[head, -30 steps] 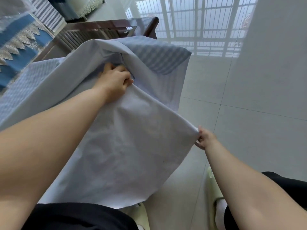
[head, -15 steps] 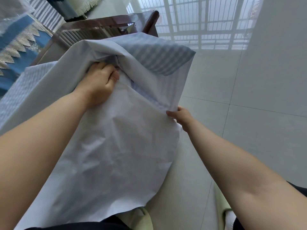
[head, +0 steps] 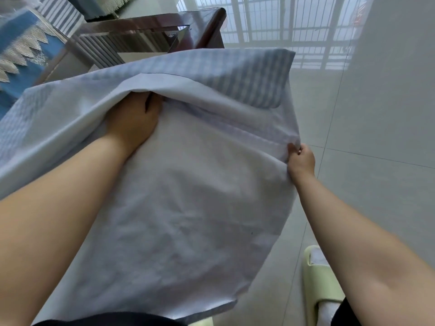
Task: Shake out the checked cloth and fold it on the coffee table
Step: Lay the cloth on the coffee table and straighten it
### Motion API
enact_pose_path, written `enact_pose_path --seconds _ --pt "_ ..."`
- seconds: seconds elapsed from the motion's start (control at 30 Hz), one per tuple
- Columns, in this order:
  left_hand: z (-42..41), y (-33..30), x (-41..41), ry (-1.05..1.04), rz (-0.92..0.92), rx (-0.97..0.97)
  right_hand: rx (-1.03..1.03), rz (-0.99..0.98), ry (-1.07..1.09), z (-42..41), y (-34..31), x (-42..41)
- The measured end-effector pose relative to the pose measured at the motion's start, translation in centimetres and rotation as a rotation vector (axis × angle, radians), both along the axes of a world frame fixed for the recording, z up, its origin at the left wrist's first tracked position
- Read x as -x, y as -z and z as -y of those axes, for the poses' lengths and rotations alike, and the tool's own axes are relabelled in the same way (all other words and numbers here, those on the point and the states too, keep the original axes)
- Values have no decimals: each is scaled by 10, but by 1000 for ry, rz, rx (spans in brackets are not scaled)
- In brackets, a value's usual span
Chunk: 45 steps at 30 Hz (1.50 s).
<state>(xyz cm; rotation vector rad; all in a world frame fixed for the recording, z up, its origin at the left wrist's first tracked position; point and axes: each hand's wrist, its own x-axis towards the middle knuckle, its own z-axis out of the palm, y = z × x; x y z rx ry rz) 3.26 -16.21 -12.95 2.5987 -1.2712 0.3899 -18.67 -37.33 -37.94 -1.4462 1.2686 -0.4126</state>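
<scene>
Checked cloth (head: 193, 208): pale blue-white, plain underside up across most of the span, checked face exposed along a folded-back far strip. Draped over the near end of the coffee-table surface (head: 202, 24) and hanging down toward the person's lap; near hem low in view, above a dark garment (head: 106, 320). Far right corner turned over, showing blue check.

Left hand (head: 134, 118): on the cloth near the fold line, fingertips tucked under the turned-over layer, fingers curled into the fabric; grip closed on the cloth. Forearm lying diagonally across the left portion of the cloth.

Right hand (head: 300, 158): at the right edge of the cloth, thumb and fingers pinching the hem where the fold meets the edge; grip closed on the cloth. Fabric drawn taut between the two hands.

Coffee-table surface: dark reddish wood frame with glossy top, partly covered by the cloth, far end bare.

Floor (head: 376, 137): light grey glossy tiles, window grille reflected at upper right.

Slipper (head: 317, 278): pale yellow-green, on the floor at lower right, white sock inside.

Blue textile with white zigzag trim (head: 16, 50): upper left, beside the surface.
</scene>
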Motion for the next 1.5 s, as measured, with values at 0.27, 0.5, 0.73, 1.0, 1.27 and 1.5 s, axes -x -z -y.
enact_pose_path --seconds 0.27,0.5,0.73,1.0,1.27,1.5 --pt "-12 -7 4 35 -65 -85 -10 -237 -13 -3 -17 10" --pt "-74 -4 39 -8 50 106 333 245 -80 -50 -143 -40" --pt "-114 -14 46 -39 182 96 893 6 -623 -96 -250 -116" --pt "-152 -23 46 -558 -216 -142 908 -208 -625 -97 -263 -140" --pt "-173 -35 64 -398 -597 101 1123 323 -231 -138 -259 -73" --pt "-233 -76 69 -675 -1476 1230 1168 675 -348 -233 -214 51"
